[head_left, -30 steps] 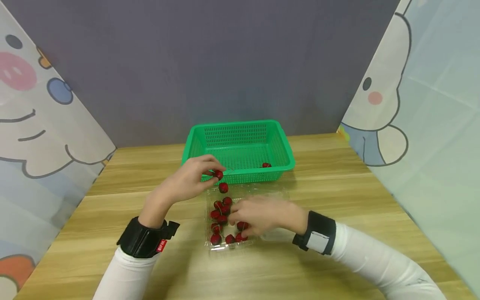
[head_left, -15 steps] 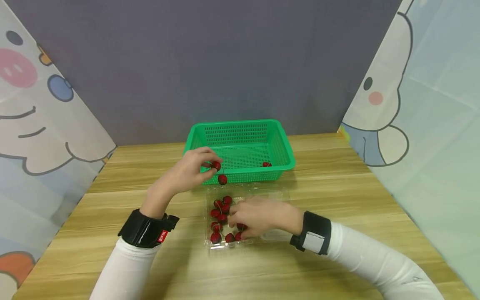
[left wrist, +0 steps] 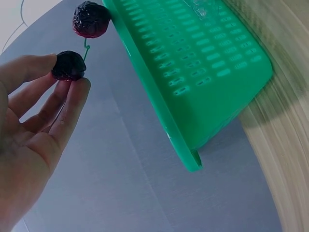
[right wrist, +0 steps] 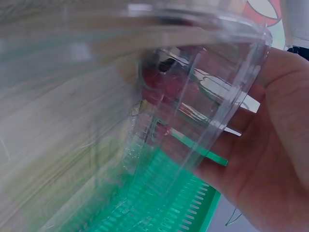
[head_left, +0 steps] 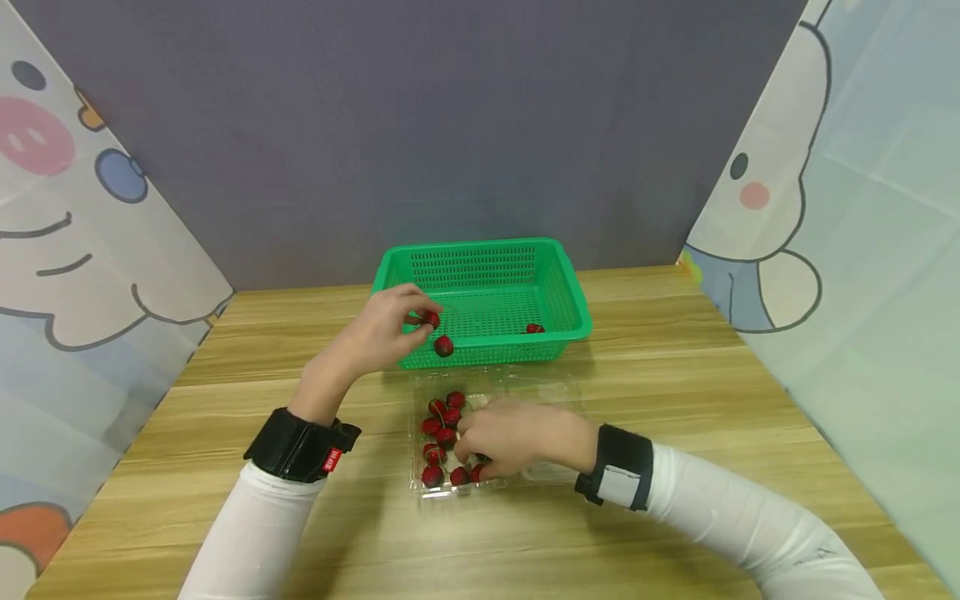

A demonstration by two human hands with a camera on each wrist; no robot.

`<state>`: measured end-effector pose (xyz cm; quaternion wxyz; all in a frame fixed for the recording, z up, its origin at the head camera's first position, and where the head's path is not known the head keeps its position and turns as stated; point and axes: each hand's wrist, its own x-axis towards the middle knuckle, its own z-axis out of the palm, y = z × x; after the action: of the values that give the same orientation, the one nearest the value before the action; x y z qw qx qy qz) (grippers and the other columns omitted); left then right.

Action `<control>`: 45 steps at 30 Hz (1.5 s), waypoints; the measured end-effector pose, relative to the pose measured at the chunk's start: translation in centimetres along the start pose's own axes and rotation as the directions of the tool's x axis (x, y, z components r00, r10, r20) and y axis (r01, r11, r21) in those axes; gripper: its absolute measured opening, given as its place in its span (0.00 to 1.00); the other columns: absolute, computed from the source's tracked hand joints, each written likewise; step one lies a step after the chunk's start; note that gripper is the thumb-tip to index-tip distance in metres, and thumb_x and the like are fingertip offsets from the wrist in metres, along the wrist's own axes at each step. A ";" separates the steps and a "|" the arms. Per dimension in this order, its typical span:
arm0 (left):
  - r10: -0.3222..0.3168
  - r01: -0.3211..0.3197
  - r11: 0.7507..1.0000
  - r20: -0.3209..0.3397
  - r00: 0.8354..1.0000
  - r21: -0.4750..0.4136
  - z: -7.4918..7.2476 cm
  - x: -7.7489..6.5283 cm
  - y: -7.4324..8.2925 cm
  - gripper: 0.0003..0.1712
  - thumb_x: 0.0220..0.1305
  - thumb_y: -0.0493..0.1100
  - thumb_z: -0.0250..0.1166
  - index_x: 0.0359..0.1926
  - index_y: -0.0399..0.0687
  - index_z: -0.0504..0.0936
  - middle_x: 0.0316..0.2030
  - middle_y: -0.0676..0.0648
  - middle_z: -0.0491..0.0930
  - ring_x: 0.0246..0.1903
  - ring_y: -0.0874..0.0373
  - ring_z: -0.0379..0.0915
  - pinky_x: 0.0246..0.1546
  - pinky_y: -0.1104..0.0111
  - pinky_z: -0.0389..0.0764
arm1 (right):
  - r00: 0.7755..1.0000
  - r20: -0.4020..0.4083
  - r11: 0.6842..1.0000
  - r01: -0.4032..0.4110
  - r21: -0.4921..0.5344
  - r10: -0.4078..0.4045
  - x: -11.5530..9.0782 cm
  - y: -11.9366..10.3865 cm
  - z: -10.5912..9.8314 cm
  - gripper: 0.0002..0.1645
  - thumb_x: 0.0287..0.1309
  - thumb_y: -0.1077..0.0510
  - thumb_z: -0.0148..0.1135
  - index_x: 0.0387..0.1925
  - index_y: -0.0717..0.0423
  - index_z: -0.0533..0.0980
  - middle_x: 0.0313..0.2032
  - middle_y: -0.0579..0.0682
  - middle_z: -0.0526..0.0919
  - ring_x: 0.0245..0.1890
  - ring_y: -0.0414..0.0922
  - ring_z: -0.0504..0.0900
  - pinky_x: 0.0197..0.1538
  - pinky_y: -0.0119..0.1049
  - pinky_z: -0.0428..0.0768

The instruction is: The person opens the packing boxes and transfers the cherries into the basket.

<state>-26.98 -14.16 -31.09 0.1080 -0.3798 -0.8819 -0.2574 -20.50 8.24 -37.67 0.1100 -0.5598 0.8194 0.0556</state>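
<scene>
My left hand [head_left: 382, 329] pinches a dark red cherry [head_left: 431, 320] between thumb and fingertips, over the near left rim of the green basket [head_left: 495, 341]. A second cherry [head_left: 444, 346] hangs beside it; the left wrist view shows a green stem next to the pinched cherry [left wrist: 68, 66]. My right hand [head_left: 517, 435] reaches down into a clear plastic box [head_left: 433, 494] with several cherries [head_left: 446, 438]. Its fingers bend over cherries at the box's middle. Through the clear wall, the right wrist view shows reddish cherries [right wrist: 161, 84] at the fingers; I cannot tell whether they grip one.
One cherry [head_left: 535, 328] lies in the basket's near right part. The clear box's open lid [head_left: 551, 389] extends to its right, partly under my right arm. Both stand on a wooden table [head_left: 675, 392], with a grey panel [head_left: 480, 125] behind.
My left hand has moved up and away from me, carrying the two cherries from above the box to the basket's rim. My right hand has shifted slightly left within the box.
</scene>
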 end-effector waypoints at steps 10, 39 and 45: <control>-0.057 0.057 0.998 -0.031 0.998 -0.009 0.1 0.3 -0.3 0.13 0.65 0.29 0.68 0.51 0.31 0.85 0.46 0.38 0.80 0.44 0.45 0.80 0.45 0.58 0.85 | 1.000 0.011 0.999 0.005 0.041 -0.006 0.1 0.0 0.1 0.10 0.64 0.50 0.72 0.47 0.41 0.86 0.38 0.36 0.80 0.30 0.30 0.74 0.33 0.24 0.75; -0.169 0.174 0.982 -0.067 0.983 0.076 0.5 1.0 -1.5 0.15 0.67 0.29 0.66 0.53 0.29 0.84 0.48 0.35 0.79 0.46 0.42 0.78 0.46 0.56 0.83 | 0.998 0.059 0.997 -0.011 0.071 0.007 0.4 -0.1 0.0 0.06 0.62 0.55 0.74 0.41 0.45 0.87 0.36 0.37 0.81 0.32 0.31 0.75 0.35 0.22 0.75; -0.153 0.158 0.981 -0.050 0.987 0.110 0.8 1.1 -1.9 0.13 0.64 0.28 0.67 0.50 0.29 0.85 0.46 0.35 0.80 0.45 0.42 0.79 0.44 0.55 0.83 | 0.999 0.050 0.997 -0.006 0.081 0.002 0.4 0.0 -0.1 0.08 0.60 0.55 0.75 0.42 0.45 0.87 0.37 0.38 0.82 0.36 0.31 0.78 0.39 0.20 0.77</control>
<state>-29.10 -14.10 -32.02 0.1274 -0.2977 -0.9196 -0.2224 -20.63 7.79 -37.65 0.1529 -0.5517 0.8191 0.0367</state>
